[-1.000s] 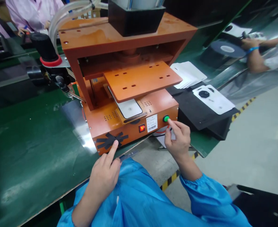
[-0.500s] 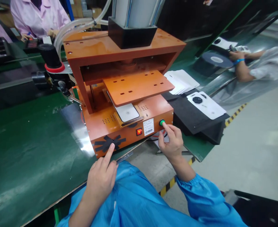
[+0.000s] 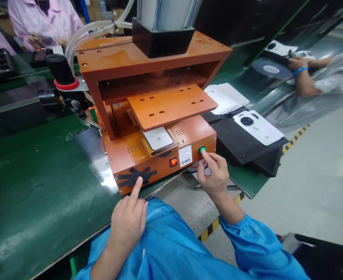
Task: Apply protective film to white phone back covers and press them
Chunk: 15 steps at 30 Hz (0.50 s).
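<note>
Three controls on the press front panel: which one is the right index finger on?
The green round button at the panel's right end, touched by the right hand. The red lit switch sits mid-panel untouched; the left hand presses the black-taped spot.

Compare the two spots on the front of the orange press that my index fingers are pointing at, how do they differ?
The green button is round, raised and bare; the black tape patch is flat strips crossed into a star. The button sits at the panel's right end under the right hand; the patch sits at the left end under the left hand. Both are on the orange press front panel, each met by an extended index fingertip.
</note>
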Available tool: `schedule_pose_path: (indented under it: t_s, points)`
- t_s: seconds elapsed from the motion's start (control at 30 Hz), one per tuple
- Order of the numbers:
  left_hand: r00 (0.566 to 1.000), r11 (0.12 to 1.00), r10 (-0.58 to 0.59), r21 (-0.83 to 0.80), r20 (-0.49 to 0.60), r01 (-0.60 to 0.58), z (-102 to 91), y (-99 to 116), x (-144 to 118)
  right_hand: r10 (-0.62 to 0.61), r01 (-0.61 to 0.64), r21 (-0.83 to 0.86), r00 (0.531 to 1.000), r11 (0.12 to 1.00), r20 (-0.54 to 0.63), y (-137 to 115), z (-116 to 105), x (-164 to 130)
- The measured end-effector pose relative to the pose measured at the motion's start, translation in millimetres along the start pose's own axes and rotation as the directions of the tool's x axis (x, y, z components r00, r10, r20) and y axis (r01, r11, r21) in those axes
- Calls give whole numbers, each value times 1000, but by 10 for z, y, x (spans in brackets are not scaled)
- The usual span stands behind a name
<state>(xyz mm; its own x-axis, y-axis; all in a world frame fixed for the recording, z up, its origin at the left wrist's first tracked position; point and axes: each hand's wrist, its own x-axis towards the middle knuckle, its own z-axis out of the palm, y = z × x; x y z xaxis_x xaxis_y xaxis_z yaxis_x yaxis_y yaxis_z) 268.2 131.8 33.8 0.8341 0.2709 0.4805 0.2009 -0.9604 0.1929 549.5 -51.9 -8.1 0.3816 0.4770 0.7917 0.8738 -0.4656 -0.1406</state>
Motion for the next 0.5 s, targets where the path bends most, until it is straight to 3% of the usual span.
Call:
schedule_pose_path:
  t_s: [0.17,0.3,0.4,0.43,0.5]
  points:
    - [999,999,-40,36,34,39,2,44,12,33,-33,0,999,999,-36,24,37,32]
    - [996,982,-70,-181,-56,59,-126,47,4,135,-131,98,990,987,-36,-59,-44,70]
    - [979,925,-142,-373,-148,77,-218,29,-48,146,-125,305,988,944,-48,-377,-217,44]
    - [971,901,-191,-419,-145,115,-224,22,-66,89,-87,410,996,908,14,-529,-259,20]
    - [943,843,-313,-489,-112,222,-194,14,-92,-71,-59,673,984,737,164,-846,-282,-39]
